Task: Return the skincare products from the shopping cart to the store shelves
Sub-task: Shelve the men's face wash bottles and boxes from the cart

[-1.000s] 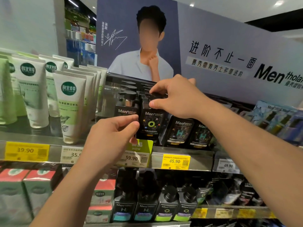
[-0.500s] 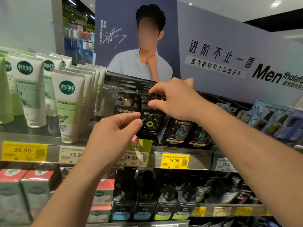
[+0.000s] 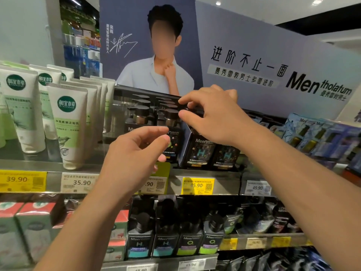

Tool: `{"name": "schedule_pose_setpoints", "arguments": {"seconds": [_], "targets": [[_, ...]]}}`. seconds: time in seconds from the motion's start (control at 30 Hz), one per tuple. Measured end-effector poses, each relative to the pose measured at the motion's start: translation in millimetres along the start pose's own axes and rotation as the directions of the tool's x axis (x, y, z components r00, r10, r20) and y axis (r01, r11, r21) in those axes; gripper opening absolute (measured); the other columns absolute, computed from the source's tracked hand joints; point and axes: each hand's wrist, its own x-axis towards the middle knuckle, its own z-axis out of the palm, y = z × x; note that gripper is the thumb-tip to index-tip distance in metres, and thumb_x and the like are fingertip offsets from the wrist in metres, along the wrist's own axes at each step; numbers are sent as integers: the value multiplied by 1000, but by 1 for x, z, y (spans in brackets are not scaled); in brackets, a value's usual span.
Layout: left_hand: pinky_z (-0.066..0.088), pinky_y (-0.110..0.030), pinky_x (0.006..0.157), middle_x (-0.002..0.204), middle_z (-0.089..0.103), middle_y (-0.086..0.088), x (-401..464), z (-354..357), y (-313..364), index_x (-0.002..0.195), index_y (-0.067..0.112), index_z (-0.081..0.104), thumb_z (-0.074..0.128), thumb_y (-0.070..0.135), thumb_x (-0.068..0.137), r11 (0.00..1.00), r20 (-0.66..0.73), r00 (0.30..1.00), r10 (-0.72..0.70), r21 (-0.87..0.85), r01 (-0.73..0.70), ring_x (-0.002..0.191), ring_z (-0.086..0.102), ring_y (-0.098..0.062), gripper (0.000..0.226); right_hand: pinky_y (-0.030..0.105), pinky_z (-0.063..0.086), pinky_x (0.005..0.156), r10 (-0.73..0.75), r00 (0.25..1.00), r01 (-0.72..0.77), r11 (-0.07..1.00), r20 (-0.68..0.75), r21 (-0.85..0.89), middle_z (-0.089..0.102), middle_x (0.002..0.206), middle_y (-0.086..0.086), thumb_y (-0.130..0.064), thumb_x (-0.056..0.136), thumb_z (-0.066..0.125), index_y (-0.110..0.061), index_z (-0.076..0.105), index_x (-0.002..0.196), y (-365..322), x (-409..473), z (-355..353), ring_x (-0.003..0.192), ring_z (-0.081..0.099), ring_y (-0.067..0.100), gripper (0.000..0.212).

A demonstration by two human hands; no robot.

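The left hand (image 3: 134,153) is nearest, its fingers loosely curled with thumb and forefinger close together; nothing shows between them, and it sits in front of the lower label of the black bottle (image 3: 172,130) without plainly touching it. Just past it and up to its right, the right hand (image 3: 213,116) has thumb and forefinger spread either side of something dark at cap height. Whether they pinch a cap or only hover there, I cannot tell.

The bottle stands upright on the shelf (image 3: 205,172), in the front row, between a matching pump bottle on the left hand's far left and the boxed packs (image 3: 203,151) under the right wrist.

My judgement is that the bottle is placed and only needs squaring up. The risk is the right wrist or forearm brushing the packs as it pulls away, tipping them off the edge. A nudge from the left fingers could also knock the tall bottle backward into the row behind it.
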Motion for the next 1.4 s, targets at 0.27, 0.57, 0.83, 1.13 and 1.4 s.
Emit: {"name": "schedule_pose_setpoints", "arguments": {"seconds": [0.27, 0.57, 0.83, 1.13, 1.4], "targets": [[53, -27, 57, 96, 78, 14, -17, 35, 16, 107, 35, 76, 68, 28, 92, 997, 50, 998, 50, -59, -47, 74, 74, -10, 18, 41, 29, 92, 27, 972, -2, 994, -232, 106, 62, 100, -17, -52, 94, 55, -39, 71, 114, 7, -56, -26, 108, 47, 10, 29], [53, -33, 61, 98, 79, 10, -49, 116, 25, 106, 34, 76, 71, 25, 96, 988, 245, 966, 83, -149, -47, 78, 76, -14, 15, 55, 50, 93, 246, 898, -137, 944, -365, 299, 65, 105, -17, -43, 97, 58, -30, 73, 113, 42, -161, -42, 104, 64, 4, 25], [59, -32, 70, 96, 77, 16, -110, 227, 23, 106, 36, 74, 69, 32, 94, 992, 560, 825, 71, -129, 2, 84, 74, -10, 14, 31, 55, 90, 598, 763, -465, 771, -246, 434, 67, 111, -19, -41, 103, 59, -38, 68, 115, 89, -297, -59, 107, 64, 2, 15], [59, -36, 87, 100, 75, 23, -208, 341, 12, 111, 42, 73, 67, 46, 91, 999, 811, 584, -34, 28, 20, 94, 70, 2, 22, 29, 56, 88, 839, 500, -671, 533, -215, 516, 71, 109, -15, -40, 101, 56, -34, 70, 118, 111, -465, -90, 105, 68, 5, 22], [57, -19, 81, 99, 76, 17, -320, 435, -13, 114, 31, 74, 70, 41, 92, 988, 935, 321, -151, 151, 26, 85, 67, 7, 25, 15, 47, 77, 978, 144, -769, 207, -151, 605, 71, 92, -25, -33, 102, 63, -47, 71, 103, 111, -623, -95, 87, 67, -1, 16]]}}
